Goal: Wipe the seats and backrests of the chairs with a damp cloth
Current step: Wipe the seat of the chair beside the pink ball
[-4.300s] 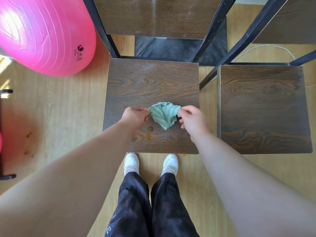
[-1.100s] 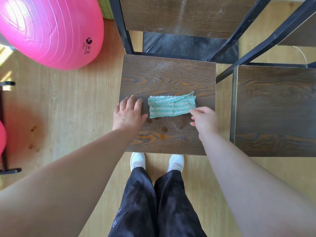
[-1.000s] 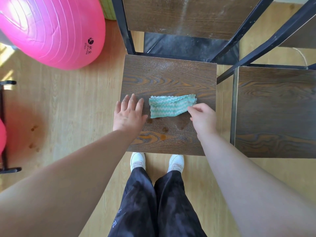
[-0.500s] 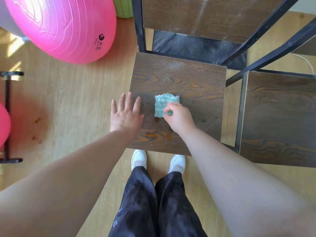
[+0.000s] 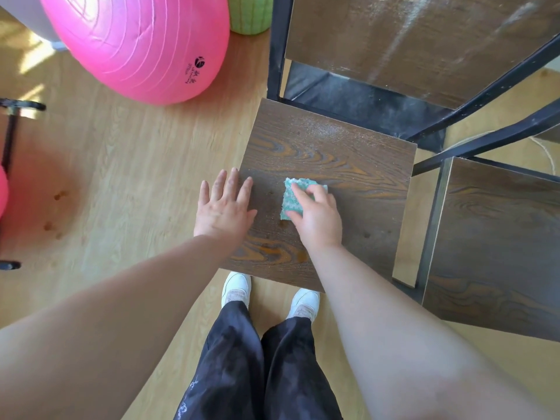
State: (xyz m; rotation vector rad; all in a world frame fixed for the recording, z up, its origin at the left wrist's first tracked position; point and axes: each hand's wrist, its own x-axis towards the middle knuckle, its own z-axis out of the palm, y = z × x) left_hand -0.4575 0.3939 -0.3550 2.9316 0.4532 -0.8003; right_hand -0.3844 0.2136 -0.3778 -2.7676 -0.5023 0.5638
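Observation:
A dark wood-grain chair seat (image 5: 339, 153) with a dusty far edge stands in front of me, its backrest (image 5: 424, 40) above in a black metal frame. A green folded cloth (image 5: 290, 197) lies on the seat's middle. My right hand (image 5: 318, 216) rests flat on the cloth, fingers spread over it. My left hand (image 5: 222, 206) lies flat with straight fingers at the seat's left edge, holding nothing. A second chair seat (image 5: 497, 247) stands to the right.
A big pink exercise ball (image 5: 136, 40) sits on the wooden floor at the upper left, with a green object (image 5: 248, 13) behind it. A black metal stand (image 5: 12, 183) is at the far left. My legs and white shoes (image 5: 236, 287) are below the seat.
The cloth, spread long a second ago, is now folded into a small pad under my right hand. My left hand stayed flat at the seat's left edge. The view shifted left.

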